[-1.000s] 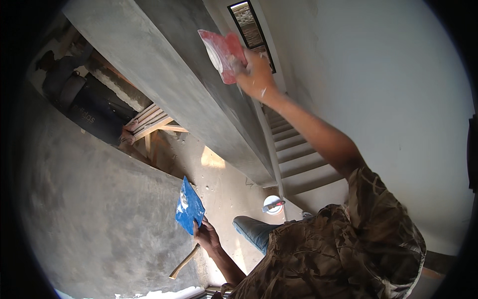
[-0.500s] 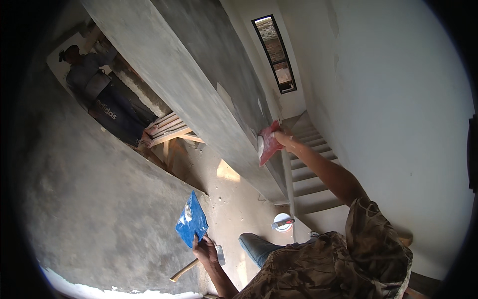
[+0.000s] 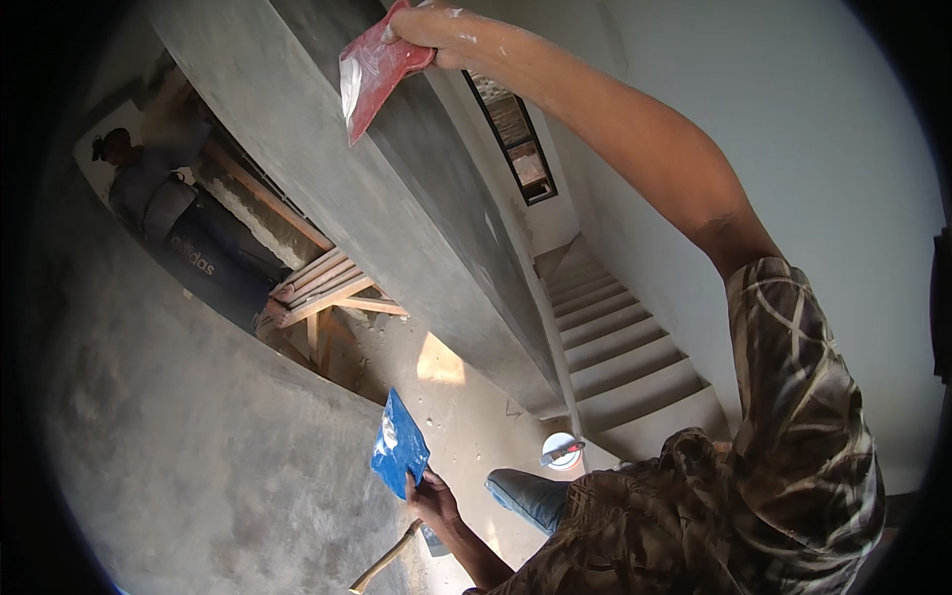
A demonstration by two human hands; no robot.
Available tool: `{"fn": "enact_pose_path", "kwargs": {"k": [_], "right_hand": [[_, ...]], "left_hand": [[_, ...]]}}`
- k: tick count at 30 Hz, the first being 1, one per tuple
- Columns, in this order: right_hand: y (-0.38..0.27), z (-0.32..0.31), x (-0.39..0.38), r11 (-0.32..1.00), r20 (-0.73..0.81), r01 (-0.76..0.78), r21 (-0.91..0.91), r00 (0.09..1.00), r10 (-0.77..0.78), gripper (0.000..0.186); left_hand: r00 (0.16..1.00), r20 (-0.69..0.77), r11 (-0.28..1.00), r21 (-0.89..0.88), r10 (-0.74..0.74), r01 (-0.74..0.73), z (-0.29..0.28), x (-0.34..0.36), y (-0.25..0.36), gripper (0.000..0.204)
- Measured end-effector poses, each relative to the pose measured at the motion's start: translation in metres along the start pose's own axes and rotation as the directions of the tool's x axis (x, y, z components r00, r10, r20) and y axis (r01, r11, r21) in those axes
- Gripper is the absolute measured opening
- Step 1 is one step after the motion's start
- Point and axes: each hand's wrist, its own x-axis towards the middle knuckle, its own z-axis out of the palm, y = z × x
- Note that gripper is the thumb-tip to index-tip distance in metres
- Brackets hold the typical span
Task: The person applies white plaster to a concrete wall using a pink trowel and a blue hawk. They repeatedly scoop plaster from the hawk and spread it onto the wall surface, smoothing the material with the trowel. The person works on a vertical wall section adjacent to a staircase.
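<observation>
My right hand is raised high at the top, closed on a red plastic putty spreader. White putty clings along the spreader's left edge, which lies at or very near the grey plastered column; contact cannot be made out. Low in front of me, my left hand grips the lower corner of a blue plastic putty spreader. A dab of white putty sits on the blue one. Just below my left hand is a wooden-handled tool with a flat grey head, partly hidden by my wrist.
A white bucket with a scraper across its top stands on the floor by my leg. Stairs run along the right wall beneath a narrow window. Beyond the column, another person stands on a wooden scaffold.
My right hand has swept the red spreader up and to the left, from low on the column's right side to near the top. The blue spreader has shifted slightly right and down.
</observation>
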Motion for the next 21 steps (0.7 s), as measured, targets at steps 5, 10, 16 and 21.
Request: {"fn": "enact_pose_path", "kwargs": {"k": [5, 10, 16, 21], "right_hand": [[0.010, -0.030, -0.064, 0.941, 0.030, 0.226, -0.254, 0.974, -0.225, 0.024], [0.069, -0.016, -0.082, 0.675, -0.072, 0.439, -0.593, 0.806, -0.588, 0.020], [0.139, -0.005, -0.161, 0.662, -0.025, 0.544, -0.516, 0.763, -0.646, 0.017], [0.221, -0.083, -0.114, 0.929, -0.188, 0.183, -0.320, 0.949, -0.252, 0.019]], "left_hand": [[0.996, -0.059, 0.996, 0.067, 0.071, -0.067, 0.009, -0.007, 0.014, 0.038], [0.999, -0.031, 0.991, 0.133, 0.032, -0.028, 0.019, -0.008, 0.008, 0.032], [0.989, -0.083, 0.959, 0.265, 0.124, -0.098, 0.035, -0.021, 0.014, 0.033], [0.990, -0.084, 0.965, 0.246, 0.113, -0.089, 0.041, -0.018, -0.001, 0.033]]}}
